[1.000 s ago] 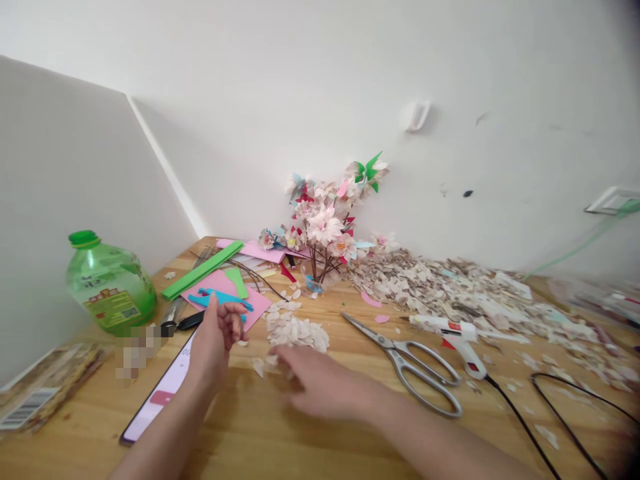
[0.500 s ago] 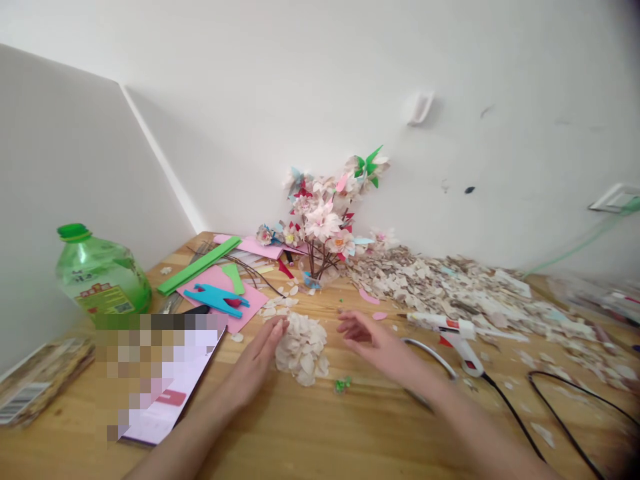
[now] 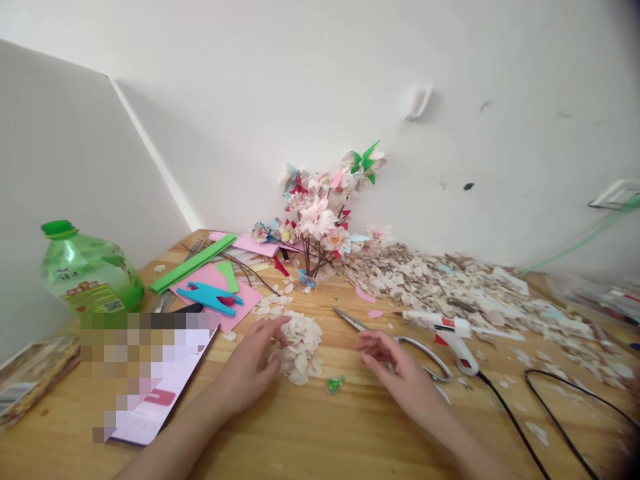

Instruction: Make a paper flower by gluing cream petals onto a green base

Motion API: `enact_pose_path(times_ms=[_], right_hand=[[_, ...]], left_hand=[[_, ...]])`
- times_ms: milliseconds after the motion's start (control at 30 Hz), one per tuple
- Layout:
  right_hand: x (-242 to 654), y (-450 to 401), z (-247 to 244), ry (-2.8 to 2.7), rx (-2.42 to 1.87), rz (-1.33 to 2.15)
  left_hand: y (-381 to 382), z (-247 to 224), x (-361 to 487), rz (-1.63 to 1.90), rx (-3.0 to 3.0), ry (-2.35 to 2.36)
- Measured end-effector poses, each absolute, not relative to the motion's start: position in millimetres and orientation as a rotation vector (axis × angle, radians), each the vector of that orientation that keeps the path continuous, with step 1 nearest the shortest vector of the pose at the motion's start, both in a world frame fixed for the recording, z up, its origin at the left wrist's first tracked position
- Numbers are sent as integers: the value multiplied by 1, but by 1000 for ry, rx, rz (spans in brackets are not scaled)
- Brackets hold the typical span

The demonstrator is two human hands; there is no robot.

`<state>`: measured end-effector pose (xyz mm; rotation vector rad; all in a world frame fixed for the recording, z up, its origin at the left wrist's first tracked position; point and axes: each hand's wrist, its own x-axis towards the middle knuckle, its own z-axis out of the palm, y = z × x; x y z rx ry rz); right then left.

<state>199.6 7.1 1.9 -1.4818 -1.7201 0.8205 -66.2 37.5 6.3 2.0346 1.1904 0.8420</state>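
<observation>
A small heap of pale dried petals [image 3: 301, 350] lies on the wooden table. At its left edge is my left hand [image 3: 257, 363], fingers curved and apart with nothing held between them. My right hand [image 3: 395, 367] hovers over a pair of metal scissors [image 3: 425, 357], its fingers loosely bent and spread, holding nothing I can see. The scissors' blades point up and left, and the hand hides their middle. Between the hands, a little cluster of green bits [image 3: 335, 384] rests near the heap.
Behind stands a bunch of handmade flowers [image 3: 319, 217]. A white glue gun [image 3: 457, 333] with a black cord and a wide spread of dried petal scraps [image 3: 440, 283] lie right. Left are a green bottle [image 3: 93, 273], a phone [image 3: 170, 393], pink paper [image 3: 250, 300] and a blue clip-shaped piece [image 3: 213, 297].
My right hand has drawn back and down, uncovering the scissors' blades. My left hand has turned, its fingers now curling beside the petal heap. The view has shifted slightly right.
</observation>
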Motion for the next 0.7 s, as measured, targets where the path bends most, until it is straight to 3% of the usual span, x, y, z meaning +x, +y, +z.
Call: enact_pose_path(times_ms=[200,533,700], right_hand=[[199,1,1,-1781,-1520,752],[198,1,-2,-1840,-1531,729],[199,1,-4,-1862,-1542,708]], left_hand=[[43,-1,-64,745,2276,1198],[53,-7,-62,943,2163,1408],[53,-8,-57,725,2224,1240]])
